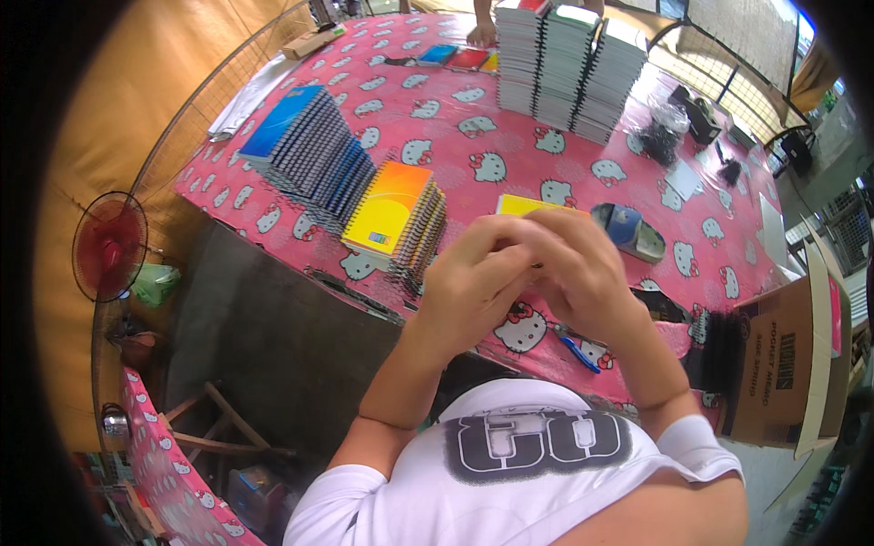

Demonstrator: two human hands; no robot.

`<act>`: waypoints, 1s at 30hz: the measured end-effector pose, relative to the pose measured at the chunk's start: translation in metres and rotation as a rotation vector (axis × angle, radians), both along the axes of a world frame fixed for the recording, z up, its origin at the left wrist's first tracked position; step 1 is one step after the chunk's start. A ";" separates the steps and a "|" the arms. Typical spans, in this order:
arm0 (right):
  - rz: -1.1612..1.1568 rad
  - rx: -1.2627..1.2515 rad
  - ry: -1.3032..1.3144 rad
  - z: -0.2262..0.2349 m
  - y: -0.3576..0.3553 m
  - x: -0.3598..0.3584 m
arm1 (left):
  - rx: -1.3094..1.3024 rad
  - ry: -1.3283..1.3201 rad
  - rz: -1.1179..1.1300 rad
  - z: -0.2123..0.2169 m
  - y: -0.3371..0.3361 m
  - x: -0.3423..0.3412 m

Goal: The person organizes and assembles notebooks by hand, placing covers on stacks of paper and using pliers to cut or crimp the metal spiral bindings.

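Above the near edge of the table, my left hand and my right hand meet, their fingers bent and pressed together. Whatever they pinch, if anything, is hidden by the fingers. A yellow notebook lies on the table just beyond them, partly covered by the hands. Left of my left hand stands a stack of yellow spiral notebooks, with a taller stack of blue spiral notebooks behind it. A blue pen lies below my right hand, beside what looks like a metal tool.
Tall stacks of wire-bound notebooks stand at the far side, near another person's hand. A blue-and-grey object lies to the right. Black wire coils sit beside an open cardboard box. A red fan stands left.
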State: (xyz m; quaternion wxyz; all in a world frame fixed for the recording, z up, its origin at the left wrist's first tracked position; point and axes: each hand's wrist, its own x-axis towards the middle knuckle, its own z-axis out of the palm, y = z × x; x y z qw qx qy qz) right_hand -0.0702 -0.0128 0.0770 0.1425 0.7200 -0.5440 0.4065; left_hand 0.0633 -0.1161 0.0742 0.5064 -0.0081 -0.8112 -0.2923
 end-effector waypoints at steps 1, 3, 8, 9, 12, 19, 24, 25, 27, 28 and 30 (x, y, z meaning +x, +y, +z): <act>0.073 0.066 -0.056 0.008 -0.017 0.002 | 0.026 -0.029 0.074 -0.005 -0.008 0.010; 0.219 0.207 -0.163 0.020 -0.049 0.006 | 0.093 0.063 0.238 -0.006 -0.023 0.024; 0.088 0.082 -0.983 -0.024 -0.161 0.030 | 0.535 0.359 0.667 -0.079 -0.096 0.060; -0.005 0.102 -0.990 -0.047 -0.178 0.032 | 0.747 0.377 0.624 -0.094 -0.111 0.065; -0.401 -0.088 -0.332 -0.106 -0.195 0.026 | 0.892 0.360 0.545 -0.112 -0.125 0.063; -0.101 -0.082 -0.990 -0.114 -0.211 0.040 | 0.811 0.515 0.552 -0.128 -0.127 0.035; -0.241 -0.001 -0.743 -0.111 -0.207 0.053 | 0.766 0.535 0.697 -0.119 -0.123 0.026; -0.239 0.029 -0.716 -0.108 -0.207 0.053 | 0.750 0.494 0.720 -0.122 -0.125 0.028; -0.236 0.090 -0.661 -0.099 -0.206 0.051 | 0.739 0.404 0.743 -0.124 -0.128 0.034; -0.281 0.007 -0.578 -0.095 -0.201 0.050 | 0.744 0.354 0.744 -0.123 -0.131 0.039; -0.362 -0.164 -0.404 -0.081 -0.182 0.044 | 0.716 0.352 0.703 -0.118 -0.137 0.052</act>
